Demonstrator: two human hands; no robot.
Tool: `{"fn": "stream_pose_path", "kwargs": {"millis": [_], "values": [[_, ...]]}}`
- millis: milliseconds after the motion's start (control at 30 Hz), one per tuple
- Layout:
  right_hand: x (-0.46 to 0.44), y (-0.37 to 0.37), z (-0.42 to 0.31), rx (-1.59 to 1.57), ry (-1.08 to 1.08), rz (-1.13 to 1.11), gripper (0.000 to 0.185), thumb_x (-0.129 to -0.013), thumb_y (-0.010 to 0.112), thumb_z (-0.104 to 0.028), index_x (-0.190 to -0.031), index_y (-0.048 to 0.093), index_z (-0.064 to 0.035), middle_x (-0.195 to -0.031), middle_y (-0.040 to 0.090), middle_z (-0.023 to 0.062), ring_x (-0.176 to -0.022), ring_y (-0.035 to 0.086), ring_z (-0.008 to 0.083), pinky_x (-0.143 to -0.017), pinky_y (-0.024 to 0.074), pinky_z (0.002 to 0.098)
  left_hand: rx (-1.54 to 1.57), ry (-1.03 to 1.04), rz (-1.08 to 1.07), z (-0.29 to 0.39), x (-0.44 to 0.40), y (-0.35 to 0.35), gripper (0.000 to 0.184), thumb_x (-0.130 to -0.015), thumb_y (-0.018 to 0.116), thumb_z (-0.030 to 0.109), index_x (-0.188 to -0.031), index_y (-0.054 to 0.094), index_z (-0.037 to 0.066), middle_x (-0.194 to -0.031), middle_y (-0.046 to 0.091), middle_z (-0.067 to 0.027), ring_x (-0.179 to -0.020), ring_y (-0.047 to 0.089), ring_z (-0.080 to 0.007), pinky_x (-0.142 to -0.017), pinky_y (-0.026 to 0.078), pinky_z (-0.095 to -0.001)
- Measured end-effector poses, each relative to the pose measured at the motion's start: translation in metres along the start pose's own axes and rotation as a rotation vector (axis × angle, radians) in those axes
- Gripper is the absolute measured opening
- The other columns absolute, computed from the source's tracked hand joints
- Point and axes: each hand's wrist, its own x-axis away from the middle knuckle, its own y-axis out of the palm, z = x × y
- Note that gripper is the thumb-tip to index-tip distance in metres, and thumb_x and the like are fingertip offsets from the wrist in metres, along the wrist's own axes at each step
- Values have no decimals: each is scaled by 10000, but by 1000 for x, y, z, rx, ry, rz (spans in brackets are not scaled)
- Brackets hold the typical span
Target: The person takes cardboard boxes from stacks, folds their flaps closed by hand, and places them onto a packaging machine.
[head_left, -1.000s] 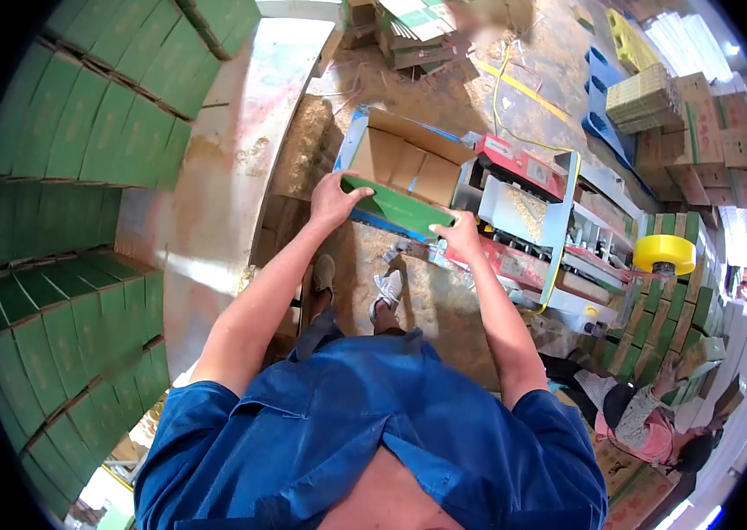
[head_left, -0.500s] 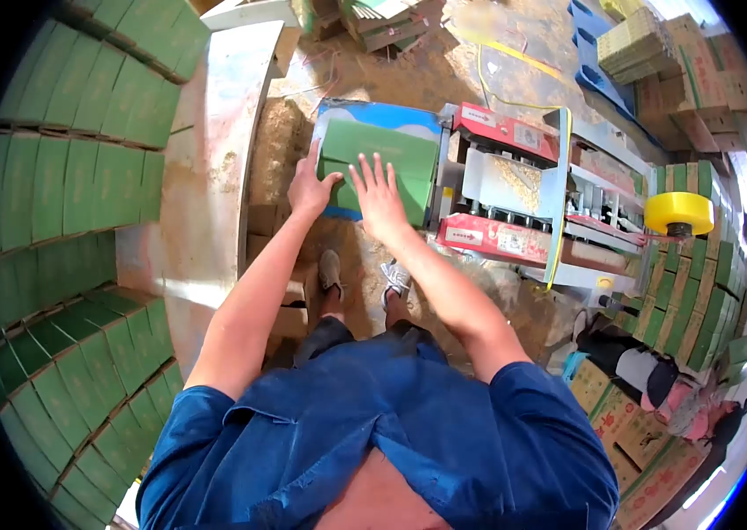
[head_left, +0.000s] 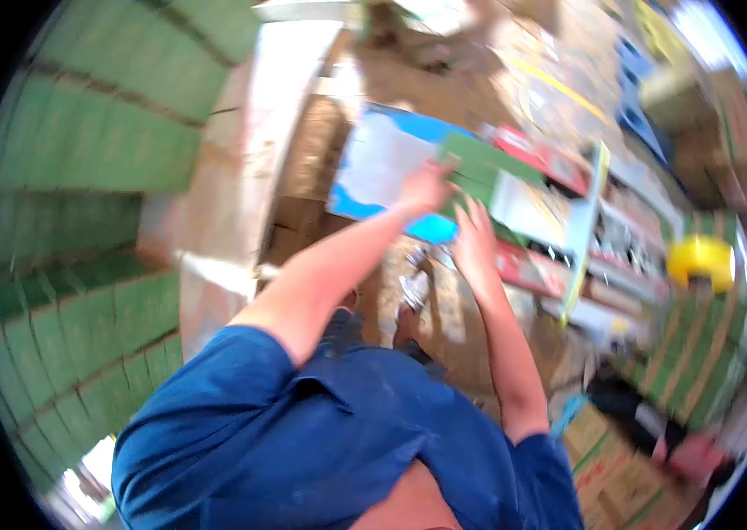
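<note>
A green carton (head_left: 472, 168) lies partly inside a taping machine with red side rails, its near end still over the blue and white tabletop (head_left: 382, 163). My left hand (head_left: 429, 185) rests against the carton's near end, blurred by motion, with its fingers stretched out. Beside it, my right hand (head_left: 476, 237) touches the carton's lower edge with fingers spread. The machine's pale metal top plate (head_left: 528, 208) covers part of the carton. Neither hand is wrapped around anything.
Green cartons (head_left: 82, 150) are stacked along the left, past a worn bench (head_left: 223, 177). A yellow tape roll (head_left: 700, 262) sits at the machine's far end. At lower right, a person (head_left: 647, 415) is near printed cardboard boxes (head_left: 621, 468). Brown cartons (head_left: 718, 132) stand at upper right.
The green carton has slid right off most of the blue tabletop and into the machine. Both hands have moved right with it. My view has turned and blurred.
</note>
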Motion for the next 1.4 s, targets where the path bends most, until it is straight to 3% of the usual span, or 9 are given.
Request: {"fn": "stream_pose_path", "kwargs": {"millis": [133, 400, 533, 667, 733, 867, 1133, 1333, 1400], "values": [[80, 0, -37, -130, 43, -121, 527, -808, 627, -20, -1333, 582, 3, -1446, 484, 270, -1363, 435, 433, -1150, 351, 474, 103, 1, -37, 22, -12, 26, 620, -773, 760, 267, -1371, 603, 309, -1208, 620, -179, -1093, 632, -387, -918, 512, -504], [127, 10, -74, -394, 386, -729, 454, -797, 727, -123, -1221, 664, 27, -1184, 676, 254, -1069, 667, 373, -944, 514, 422, 339, 68, -375, -11, 94, 13, 459, -717, 675, 182, -1175, 713, 165, -952, 722, -162, -920, 693, -328, -804, 550, -461], [55, -25, -95, -483, 5, -656, 422, -789, 695, -39, -1203, 668, 38, -1137, 701, 236, -1029, 696, 319, -927, 521, 392, 605, 152, 0, -134, 209, -8, 507, -767, 748, 269, -1242, 684, 104, -984, 721, -158, -918, 682, -286, -818, 542, -410], [-40, -7, -101, -206, -349, -503, 399, -811, 704, -15, -1208, 683, 14, -1080, 736, 188, -966, 710, 284, -897, 542, 363, 701, -435, 328, -225, 357, -86, 559, -807, 726, 209, -1331, 620, 48, -1004, 757, -129, -893, 718, -254, -793, 575, -368], [-78, -20, -169, -256, -383, -514, 405, -804, 709, -18, -1207, 686, 3, -1079, 734, 188, -978, 708, 303, -903, 539, 367, 561, -725, 665, -259, 405, -112, 563, -827, 706, 163, -1366, 583, 56, -1013, 737, -101, -868, 684, -202, -765, 565, -345], [-118, -52, -339, -314, -752, -554, 405, -805, 698, -33, -1206, 672, 14, -1150, 703, 217, -1107, 668, 338, -977, 506, 381, 1132, -817, 1198, -249, 488, -200, 453, -937, 608, 162, -1384, 563, 104, -1006, 687, -38, -861, 634, -138, -715, 539, -335], [-107, -177, -714, -488, -1766, 211, 595, -782, 791, -105, -1335, 589, -20, -1437, 520, 221, -1349, 479, 381, -1140, 388, 440, 1342, -150, 1438, -202, 519, -334, 526, -1016, 564, 248, -1500, 420, 101, -1331, 608, -115, -1187, 606, -248, -1002, 498, -417], [-7, -234, -921, -437, -1766, 468, 452, -887, 653, -398, -1057, 708, 17, -1019, 712, 217, -994, 685, 309, -849, 541, 402, 1241, 151, 1447, -143, 537, -455, 593, -1046, 483, 406, -1543, 358, 107, -1511, 466, -125, -1372, 450, -248, -1134, 370, -422], [16, -215, -986, -320, -1536, 102, 393, -908, 594, -356, -1033, 709, -1, -1079, 697, 230, -1063, 654, 362, -943, 509, 454, 1249, 243, 1430, -150, 541, -483, 608, -1048, 471, 423, -1546, 346, 98, -1513, 464, -128, -1378, 445, -249, -1138, 363, -419]]}}
